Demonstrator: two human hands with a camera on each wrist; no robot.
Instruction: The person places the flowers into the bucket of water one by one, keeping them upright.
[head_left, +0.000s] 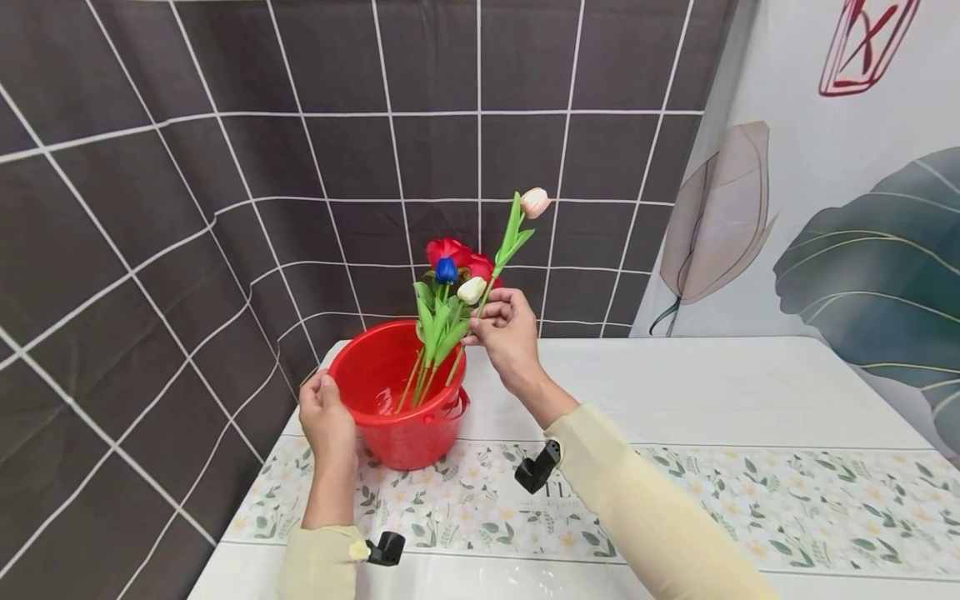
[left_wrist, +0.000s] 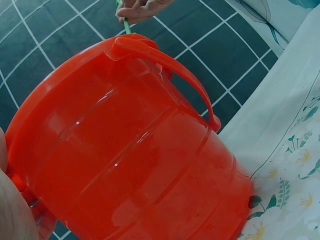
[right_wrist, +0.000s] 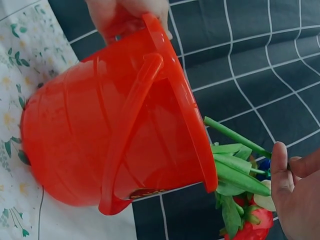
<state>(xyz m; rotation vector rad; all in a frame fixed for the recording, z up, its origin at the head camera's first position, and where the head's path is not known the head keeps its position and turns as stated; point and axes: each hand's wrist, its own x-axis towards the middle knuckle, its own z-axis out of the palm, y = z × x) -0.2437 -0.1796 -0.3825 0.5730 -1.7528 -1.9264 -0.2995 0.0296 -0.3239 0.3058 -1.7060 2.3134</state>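
A red plastic bucket [head_left: 408,437] stands near the back left of the table, its handle [left_wrist: 187,75] hanging down on one side. My left hand [head_left: 327,417] grips the bucket's left rim; in the right wrist view its fingers curl over that edge. With my right hand [head_left: 510,337] I pinch the green stem of a pale pink tulip [head_left: 535,202], whose lower end is at the bucket's right rim. Inside the bucket lean a blue tulip [head_left: 446,269], a white tulip [head_left: 472,290] and red flowers [head_left: 447,250], stems down.
A white table [head_left: 720,392] with a printed floral band carries the bucket. Behind and to the left hangs a dark cloth [head_left: 435,158] with a white grid. A pale curtain [head_left: 795,208] with large leaf prints hangs at the right.
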